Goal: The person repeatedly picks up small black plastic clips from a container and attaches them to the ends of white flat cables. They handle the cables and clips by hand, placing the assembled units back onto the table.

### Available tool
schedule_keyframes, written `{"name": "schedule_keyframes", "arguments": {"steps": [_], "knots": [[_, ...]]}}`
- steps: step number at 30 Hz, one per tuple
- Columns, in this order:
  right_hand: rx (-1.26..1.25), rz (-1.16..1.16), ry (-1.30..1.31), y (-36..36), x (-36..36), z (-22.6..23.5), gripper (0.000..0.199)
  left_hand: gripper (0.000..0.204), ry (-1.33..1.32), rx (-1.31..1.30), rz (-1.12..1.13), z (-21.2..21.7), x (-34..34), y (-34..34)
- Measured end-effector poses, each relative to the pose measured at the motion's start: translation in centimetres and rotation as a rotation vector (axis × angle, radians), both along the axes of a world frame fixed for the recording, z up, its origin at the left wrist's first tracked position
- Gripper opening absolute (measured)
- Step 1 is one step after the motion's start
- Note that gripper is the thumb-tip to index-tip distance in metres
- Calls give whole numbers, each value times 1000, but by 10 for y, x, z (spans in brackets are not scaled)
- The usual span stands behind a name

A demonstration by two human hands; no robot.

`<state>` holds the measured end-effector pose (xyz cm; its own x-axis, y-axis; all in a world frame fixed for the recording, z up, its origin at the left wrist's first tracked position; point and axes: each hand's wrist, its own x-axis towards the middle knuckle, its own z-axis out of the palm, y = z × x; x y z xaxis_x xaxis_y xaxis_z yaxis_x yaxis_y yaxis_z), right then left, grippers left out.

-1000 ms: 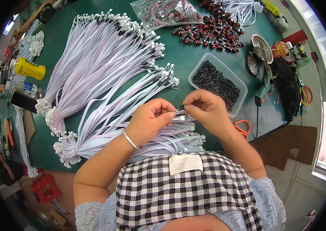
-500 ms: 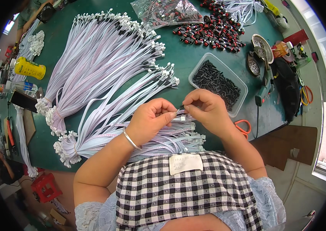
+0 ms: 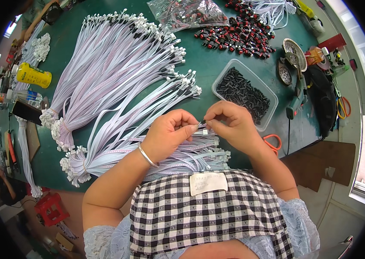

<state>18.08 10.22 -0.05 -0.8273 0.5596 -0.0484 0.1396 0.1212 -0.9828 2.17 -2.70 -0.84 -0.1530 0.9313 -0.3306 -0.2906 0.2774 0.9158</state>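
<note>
My left hand, with a silver bangle on the wrist, is closed in a pinch above a bundle of flat white cables. What its fingertips hold is mostly hidden. Facing it, fingertips almost touching, my right hand pinches a tiny black tube. White connectors of the cables lie just below both hands. Beyond my right hand stands a clear plastic tub full of short black tubes.
Large tied cable bundles spread across the green table at left. Farther back lie a heap of black-and-red parts and a clear bag. Orange-handled scissors, a green-handled tool and a yellow bottle sit around.
Both hands keep their pinch in nearly the same place. The right fingertips have shifted very slightly, and the small black tube between the hands shows a little differently.
</note>
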Motion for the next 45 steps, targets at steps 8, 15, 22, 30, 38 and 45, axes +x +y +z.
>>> {"name": "schedule_keyframes", "arguments": {"steps": [8, 15, 22, 30, 38, 45], "knots": [[-2, -9, 2, 1, 1, 1, 10, 12, 12, -12, -22, 0, -2, 0], [153, 55, -8, 5, 0, 7, 11, 12, 29, -17, -42, 3, -1, 0], [248, 121, -31, 8, -1, 14, 11, 12, 63, -24, -59, 3, -2, 0], [259, 173, -97, 12, -2, 18, 12, 13, 108, -23, -86, 3, -2, -1], [294, 183, -61, 8, 1, 17, 11, 12, 129, -38, -124, 5, -2, 0], [289, 235, -88, 8, -2, 15, 12, 26, 580, 248, -162, 16, -2, -7]]}}
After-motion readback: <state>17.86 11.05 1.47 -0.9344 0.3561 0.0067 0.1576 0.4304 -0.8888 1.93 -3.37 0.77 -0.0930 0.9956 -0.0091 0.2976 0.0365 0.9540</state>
